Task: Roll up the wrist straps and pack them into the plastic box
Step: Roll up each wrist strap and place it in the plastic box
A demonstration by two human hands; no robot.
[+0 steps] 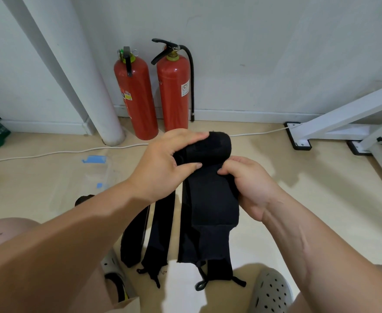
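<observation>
Both hands hold black wrist straps (210,199) in mid-air above the floor. The top of one strap is wound into a thick roll (212,145). My left hand (163,163) grips the roll from the left, thumb pressed under it. My right hand (251,186) pinches the strap just below the roll on the right side. Loose strap lengths (158,236) hang down between my knees, ending in thin loops (201,284). A clear plastic box (90,177) lies faintly visible on the floor to the left.
Two red fire extinguishers (138,96) (174,91) stand against the wall ahead. A white pipe (95,98) rises at the left. A white cable (50,152) runs along the floor. A white metal frame (334,129) stands at the right. My sandalled feet (271,292) are below.
</observation>
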